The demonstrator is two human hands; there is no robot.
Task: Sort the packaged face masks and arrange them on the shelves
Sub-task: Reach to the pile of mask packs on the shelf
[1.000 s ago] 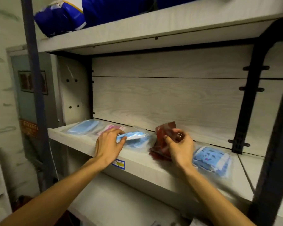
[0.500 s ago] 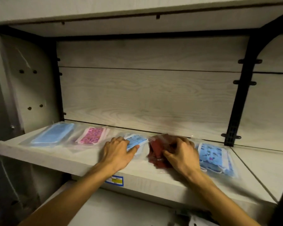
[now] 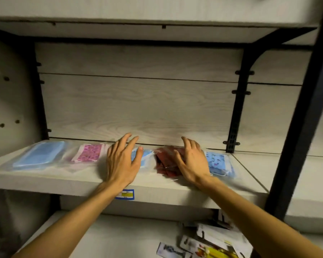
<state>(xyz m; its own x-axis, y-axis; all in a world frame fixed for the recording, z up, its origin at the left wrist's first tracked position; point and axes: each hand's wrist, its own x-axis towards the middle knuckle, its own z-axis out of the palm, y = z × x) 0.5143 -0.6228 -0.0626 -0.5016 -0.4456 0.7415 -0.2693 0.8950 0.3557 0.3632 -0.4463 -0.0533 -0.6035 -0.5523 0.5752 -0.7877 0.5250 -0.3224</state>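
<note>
Several packaged masks lie in a row on the pale wooden shelf (image 3: 45, 180). From the left: a plain blue pack (image 3: 40, 154), a pink patterned pack (image 3: 89, 152), a light blue pack (image 3: 145, 158), a dark red pack (image 3: 164, 162) and a blue patterned pack (image 3: 219, 162). My left hand (image 3: 122, 161) hovers with fingers spread over the left part of the light blue pack. My right hand (image 3: 192, 161) is raised with fingers apart over the right side of the red pack. Neither hand grips anything.
A black bracket (image 3: 235, 112) stands at the back right, and a thick black upright (image 3: 304, 116) is nearer on the right. A price label (image 3: 126, 194) sits on the shelf edge. On the lower shelf lie loose packets (image 3: 211, 243). Another shelf board hangs overhead.
Both hands have lifted off the packs and spread their fingers; the red pack, held up a second ago, now lies flat. The view has tilted downward.
</note>
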